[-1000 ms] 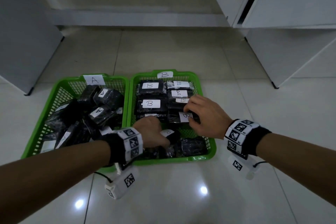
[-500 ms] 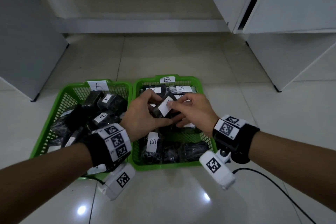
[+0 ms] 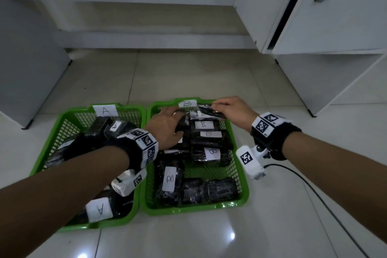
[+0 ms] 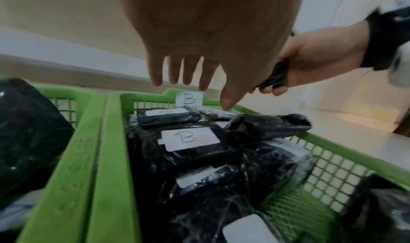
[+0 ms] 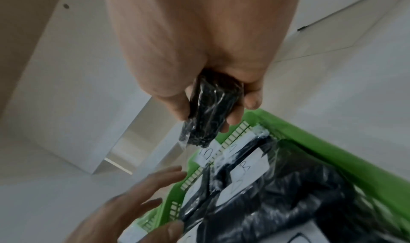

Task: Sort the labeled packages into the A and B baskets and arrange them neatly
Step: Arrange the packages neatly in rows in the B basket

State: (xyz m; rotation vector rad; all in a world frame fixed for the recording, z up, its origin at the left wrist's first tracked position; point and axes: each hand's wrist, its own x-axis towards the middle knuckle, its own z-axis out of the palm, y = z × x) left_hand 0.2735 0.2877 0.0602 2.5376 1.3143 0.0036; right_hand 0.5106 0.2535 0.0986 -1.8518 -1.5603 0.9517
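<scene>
Item: black wrapped package [image 3: 210,111], held over far end of B basket [image 3: 194,208].

Step in hand, by judgement: arranging B stock, with sorting seemingly well along. Right hand [image 3: 232,108] curled round package, clamped on it above basket's far rim, beside B tag [image 3: 187,103]. Left hand [image 3: 165,126] flat, fingers straight and apart, over far-left B packages [image 4: 188,138], holding nothing. A basket [image 3: 62,123] just beside, touching B basket, contents piled loosely. Next move likely calls for lowering package label-up into far row, squared to neighbours. Far row crowded, rim close; open mesh floor mid-basket on right. Tiled floor [image 3: 188,73] around baskets; cable [image 3: 314,190] trailing at right.
</scene>
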